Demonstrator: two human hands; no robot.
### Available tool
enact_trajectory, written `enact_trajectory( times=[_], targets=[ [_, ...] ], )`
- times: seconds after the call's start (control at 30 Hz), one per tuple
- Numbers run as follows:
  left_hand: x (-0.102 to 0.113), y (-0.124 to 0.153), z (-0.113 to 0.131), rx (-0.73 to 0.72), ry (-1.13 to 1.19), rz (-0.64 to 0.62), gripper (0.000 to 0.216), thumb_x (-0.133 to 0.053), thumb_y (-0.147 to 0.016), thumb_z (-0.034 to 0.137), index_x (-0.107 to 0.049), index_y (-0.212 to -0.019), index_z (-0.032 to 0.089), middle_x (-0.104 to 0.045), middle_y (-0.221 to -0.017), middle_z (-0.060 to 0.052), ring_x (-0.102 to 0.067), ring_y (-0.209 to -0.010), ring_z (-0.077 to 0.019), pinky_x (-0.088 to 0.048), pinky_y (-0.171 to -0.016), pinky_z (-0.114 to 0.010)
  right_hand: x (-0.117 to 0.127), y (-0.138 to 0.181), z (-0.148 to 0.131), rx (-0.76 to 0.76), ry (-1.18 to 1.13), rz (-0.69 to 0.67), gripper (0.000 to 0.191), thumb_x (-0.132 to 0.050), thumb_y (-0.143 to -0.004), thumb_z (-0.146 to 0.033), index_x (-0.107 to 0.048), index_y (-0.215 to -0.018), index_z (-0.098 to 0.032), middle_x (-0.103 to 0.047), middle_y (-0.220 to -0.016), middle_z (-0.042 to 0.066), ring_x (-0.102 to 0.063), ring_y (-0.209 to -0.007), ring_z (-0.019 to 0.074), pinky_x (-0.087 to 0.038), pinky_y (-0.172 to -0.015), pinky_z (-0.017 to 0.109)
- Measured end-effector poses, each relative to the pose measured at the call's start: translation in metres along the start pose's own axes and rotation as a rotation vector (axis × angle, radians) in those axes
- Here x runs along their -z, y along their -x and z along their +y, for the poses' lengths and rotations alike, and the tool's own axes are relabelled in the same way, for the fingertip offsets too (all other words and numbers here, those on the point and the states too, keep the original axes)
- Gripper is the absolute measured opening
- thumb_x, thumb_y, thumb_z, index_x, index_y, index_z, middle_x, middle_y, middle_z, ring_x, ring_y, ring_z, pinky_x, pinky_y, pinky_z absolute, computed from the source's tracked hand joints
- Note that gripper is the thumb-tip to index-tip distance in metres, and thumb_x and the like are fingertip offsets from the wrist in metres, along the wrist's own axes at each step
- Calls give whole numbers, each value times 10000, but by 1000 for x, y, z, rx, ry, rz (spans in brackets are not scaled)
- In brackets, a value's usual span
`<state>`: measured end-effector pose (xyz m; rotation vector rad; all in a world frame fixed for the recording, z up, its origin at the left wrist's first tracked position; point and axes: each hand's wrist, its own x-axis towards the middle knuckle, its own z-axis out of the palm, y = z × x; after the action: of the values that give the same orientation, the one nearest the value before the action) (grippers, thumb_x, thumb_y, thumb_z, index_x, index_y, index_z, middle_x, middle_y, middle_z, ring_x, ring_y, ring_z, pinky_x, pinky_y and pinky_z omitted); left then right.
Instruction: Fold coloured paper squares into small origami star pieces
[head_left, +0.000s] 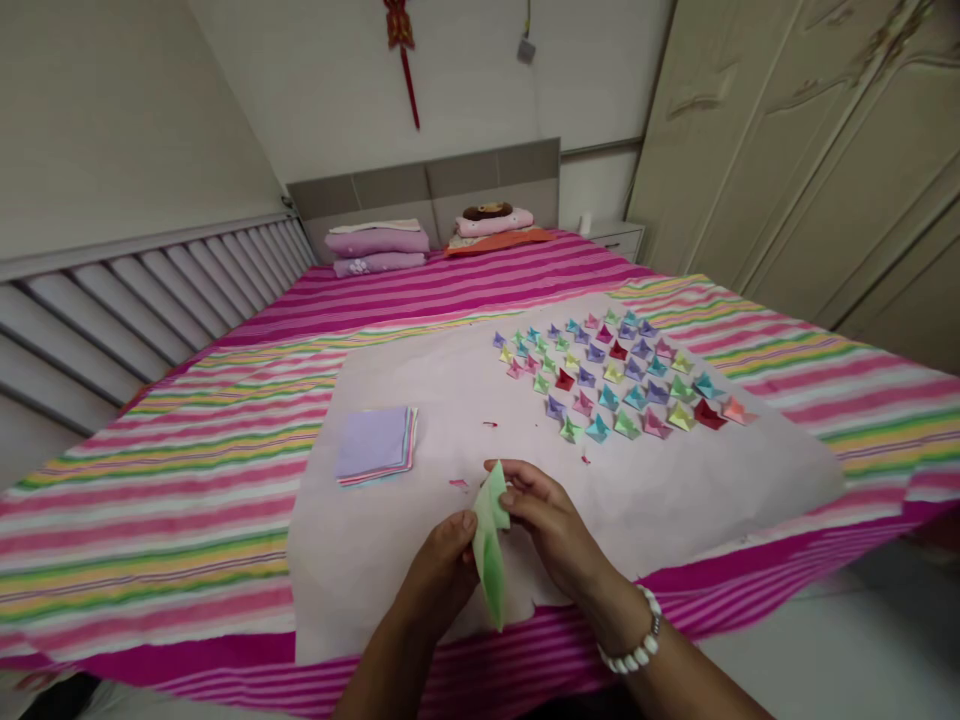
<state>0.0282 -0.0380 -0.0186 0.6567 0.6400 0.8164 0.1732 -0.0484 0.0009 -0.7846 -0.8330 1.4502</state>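
A partly folded sheet of light green paper is held up between both hands, over the near part of a large white sheet. My left hand pinches its left edge with the thumb in front. On the other side, my right hand grips the upper right part between thumb and fingers. Left of the hands lies a stack of square coloured paper with a lilac square on top. Several rows of small folded paper boats in many colours stand to the right.
Small red and pink scraps lie on the white sheet. Beneath it is a bed with a striped cover. A slatted rail runs along the left, folded bedding sits by the headboard, and a wardrobe stands on the right.
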Motion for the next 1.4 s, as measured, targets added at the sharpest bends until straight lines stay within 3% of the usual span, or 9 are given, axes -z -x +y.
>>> enact_trajectory(
  times=[0.13,0.3,0.4,0.5,0.67,0.9,1.4],
  targets=[
    [-3,1,-1,45,33,1,350,-744,-726,372,-539,-595,120,-389,-489,59,-344,-450,-51,-297,-453,-185,-2,1,-4,-13,-13,12,286,-681,-778,-310,-664,-1046,-213,-642,-855,16,-546,-692,134,-407,-633,263],
    [-4,-1,-1,22,145,127,214,-699,-783,263,-575,-691,114,-402,-546,63,-313,-448,-35,-297,-428,-151,-4,3,-1,-35,-40,0,309,-703,-764,-338,-640,-1032,-197,-609,-685,-14,-519,-577,113,-393,-579,254],
    [-3,-3,0,-27,159,179,212,-705,-770,243,-565,-662,126,-381,-520,72,-345,-459,-45,-334,-449,-163,-6,5,2,-69,-39,21,239,-720,-743,-357,-630,-873,-179,-578,-611,-34,-500,-513,94,-360,-522,231],
    [-4,-3,1,-63,94,137,275,-690,-775,332,-565,-626,138,-431,-517,47,-456,-517,-89,-402,-517,-211,-10,7,3,-130,-47,-13,271,-721,-732,-394,-578,-715,-165,-562,-574,-34,-473,-465,80,-333,-482,221],
    [-4,-1,2,-81,7,107,375,-659,-770,468,-531,-595,162,-475,-503,32,-506,-513,-128,-426,-578,-277,-16,11,5,-162,-44,-70,290,-737,-712,-405,-575,-709,-164,-564,-545,-32,-458,-458,85,-318,-477,222],
    [-2,2,0,-155,-90,-7,414,-553,-866,432,-492,-554,167,-522,-520,-6,-495,-538,-130,-383,-576,-266,-14,7,7,-145,-81,-72,297,-713,-748,-408,-564,-673,-161,-541,-537,-38,-421,-444,72,-288,-465,219],
    [-4,-1,-1,-125,-66,-4,401,-578,-854,419,-461,-559,175,-616,-559,-41,-524,-562,-137,-378,-589,-262,-13,4,6,-164,-70,-67,368,-746,-705,-473,-547,-685,-164,-534,-522,-40,-400,-444,73,-265,-456,216]
  ],
)
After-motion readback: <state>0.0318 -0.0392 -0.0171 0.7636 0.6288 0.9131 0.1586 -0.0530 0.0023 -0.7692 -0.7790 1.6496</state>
